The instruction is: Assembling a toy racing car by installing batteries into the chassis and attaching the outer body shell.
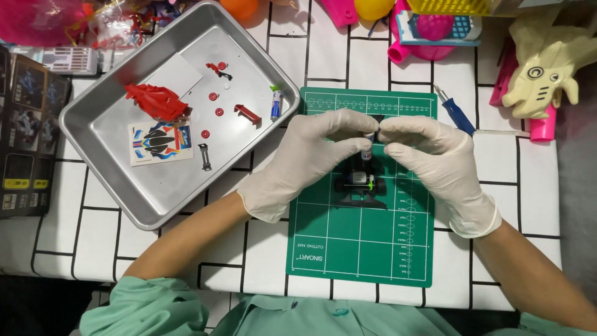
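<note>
A white tablecloth with a black grid carries a metal tray holding a red car body shell, a sticker sheet and small red parts. Beside it lies a green cutting mat, where a black toy car chassis stands. The gloved left hand and right hand pinch together on a small battery at the chassis's far end.

Single head-worn view, looking steeply down from close above, green cutting mat centred, metal tray upper left
</note>
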